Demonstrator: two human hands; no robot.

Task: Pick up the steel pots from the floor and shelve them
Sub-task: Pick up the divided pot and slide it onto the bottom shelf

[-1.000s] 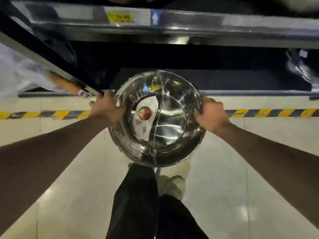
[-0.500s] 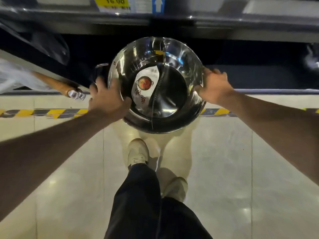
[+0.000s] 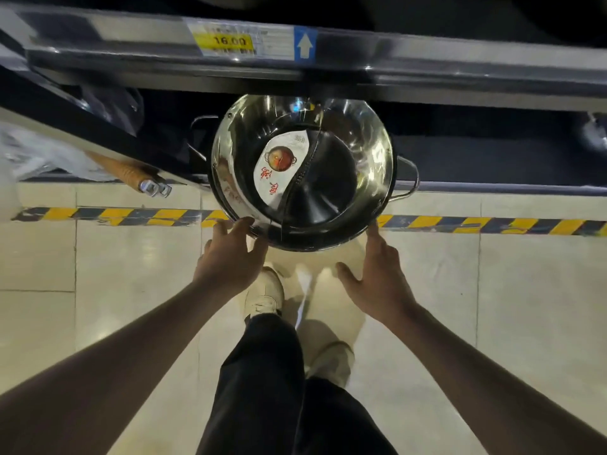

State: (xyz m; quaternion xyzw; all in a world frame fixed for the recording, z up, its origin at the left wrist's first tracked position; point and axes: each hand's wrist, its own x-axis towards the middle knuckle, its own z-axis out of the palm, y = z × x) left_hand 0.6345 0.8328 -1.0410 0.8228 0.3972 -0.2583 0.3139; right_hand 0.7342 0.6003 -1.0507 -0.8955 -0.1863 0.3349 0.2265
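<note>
The steel pot (image 3: 303,172) now sits on the lower shelf (image 3: 492,159), overhanging its front edge. Both hands have released the handles: left hand (image 3: 230,254) and right hand (image 3: 377,277) are open, fingertips at the near rim. Placement appears nearly complete.

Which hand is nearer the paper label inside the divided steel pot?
Left. The left hand touches the rim just below the paper label in the divided steel pot; the right hand is at the rim's opposite lower side.
</note>
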